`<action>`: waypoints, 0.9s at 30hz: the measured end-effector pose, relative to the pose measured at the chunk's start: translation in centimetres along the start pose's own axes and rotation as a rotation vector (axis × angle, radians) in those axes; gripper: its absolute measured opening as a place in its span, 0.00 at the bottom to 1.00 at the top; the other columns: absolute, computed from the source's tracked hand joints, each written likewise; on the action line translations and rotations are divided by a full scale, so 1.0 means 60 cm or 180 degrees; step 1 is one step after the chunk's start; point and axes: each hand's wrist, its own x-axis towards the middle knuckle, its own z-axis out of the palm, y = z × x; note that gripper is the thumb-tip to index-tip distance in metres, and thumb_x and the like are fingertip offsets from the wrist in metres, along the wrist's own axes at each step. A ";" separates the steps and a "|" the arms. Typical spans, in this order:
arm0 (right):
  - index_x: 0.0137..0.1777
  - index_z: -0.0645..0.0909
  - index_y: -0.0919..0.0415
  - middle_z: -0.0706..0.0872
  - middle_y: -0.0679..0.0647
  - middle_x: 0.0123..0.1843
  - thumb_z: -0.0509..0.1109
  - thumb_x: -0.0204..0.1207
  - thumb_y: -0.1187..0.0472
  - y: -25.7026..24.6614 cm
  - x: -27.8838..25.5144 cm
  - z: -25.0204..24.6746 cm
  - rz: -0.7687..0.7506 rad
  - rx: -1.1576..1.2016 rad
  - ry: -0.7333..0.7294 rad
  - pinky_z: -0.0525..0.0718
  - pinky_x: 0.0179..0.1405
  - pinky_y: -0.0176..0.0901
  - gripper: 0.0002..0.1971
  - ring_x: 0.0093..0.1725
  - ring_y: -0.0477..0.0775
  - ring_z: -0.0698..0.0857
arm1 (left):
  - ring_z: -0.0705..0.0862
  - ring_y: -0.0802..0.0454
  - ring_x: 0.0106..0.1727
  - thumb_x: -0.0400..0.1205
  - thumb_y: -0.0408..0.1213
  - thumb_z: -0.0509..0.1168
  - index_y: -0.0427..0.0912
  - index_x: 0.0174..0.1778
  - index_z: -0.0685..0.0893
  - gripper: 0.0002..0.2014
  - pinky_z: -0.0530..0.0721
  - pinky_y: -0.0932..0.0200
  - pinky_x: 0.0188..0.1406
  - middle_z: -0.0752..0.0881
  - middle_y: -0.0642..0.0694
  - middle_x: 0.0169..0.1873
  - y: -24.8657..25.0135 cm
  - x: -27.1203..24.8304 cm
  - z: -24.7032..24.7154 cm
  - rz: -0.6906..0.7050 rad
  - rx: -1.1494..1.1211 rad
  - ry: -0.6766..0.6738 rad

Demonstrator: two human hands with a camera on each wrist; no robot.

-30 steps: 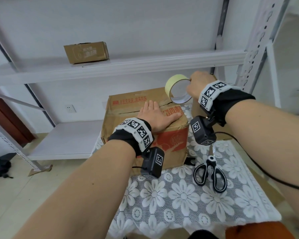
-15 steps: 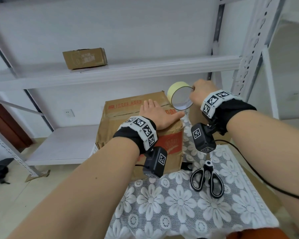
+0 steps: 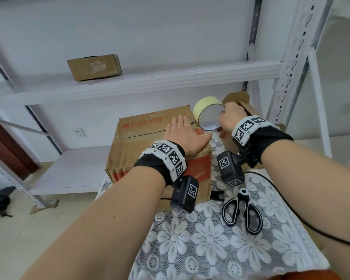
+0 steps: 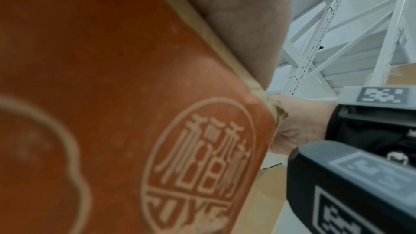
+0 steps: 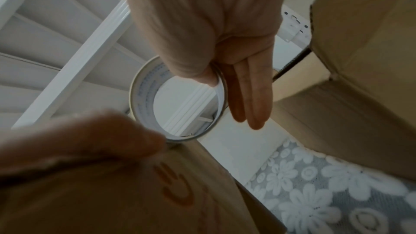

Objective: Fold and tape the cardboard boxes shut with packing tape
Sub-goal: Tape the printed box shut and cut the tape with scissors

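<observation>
A brown cardboard box [image 3: 142, 142] with red print [image 4: 112, 113] stands on the lace-covered table, its top flaps folded down. My left hand [image 3: 182, 136] lies flat on the top near the right edge, fingers straight, pressing the flaps. My right hand [image 3: 228, 118] holds a pale yellow roll of packing tape [image 3: 207, 115] just above the box's far right corner. In the right wrist view the thumb hooks inside the roll's core [image 5: 178, 102] while two fingers [image 5: 252, 99] stretch along its outside.
Black-handled scissors [image 3: 241, 211] lie on the lace tablecloth [image 3: 210, 249] right of the box. A second, open cardboard box [image 3: 248, 112] stands behind my right hand. A small box [image 3: 94, 66] sits on the white shelf [image 3: 150, 81] above. A shelf upright [image 3: 291, 63] rises at right.
The right hand has lowered the tape roll a little toward the box's far right corner. The left hand stays flat on the box top. The head view has tilted.
</observation>
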 end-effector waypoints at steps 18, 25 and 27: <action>0.57 0.74 0.77 0.82 0.75 0.39 0.53 0.83 0.72 0.036 0.004 0.058 0.0764 0.1904 -0.0501 0.88 0.25 0.50 0.11 0.23 0.63 0.86 | 0.42 0.40 0.86 0.83 0.63 0.47 0.54 0.86 0.45 0.37 0.43 0.44 0.84 0.44 0.39 0.86 -0.004 -0.001 0.006 0.0120 -0.0014 -0.0031; 0.66 0.70 0.76 0.79 0.67 0.27 0.53 0.84 0.72 0.041 0.004 0.080 0.0850 0.2009 -0.0489 0.75 0.12 0.39 0.14 0.16 0.56 0.75 | 0.41 0.39 0.86 0.82 0.63 0.47 0.56 0.86 0.45 0.37 0.43 0.44 0.84 0.43 0.40 0.86 -0.004 0.000 0.002 0.0072 0.0019 -0.0167; 0.61 0.73 0.74 0.80 0.66 0.28 0.54 0.82 0.72 0.053 0.003 0.093 0.0790 0.1804 -0.0460 0.75 0.12 0.37 0.12 0.16 0.55 0.76 | 0.41 0.39 0.86 0.83 0.64 0.47 0.56 0.86 0.45 0.37 0.43 0.44 0.84 0.42 0.40 0.86 -0.002 -0.001 0.001 0.0048 0.0008 -0.0199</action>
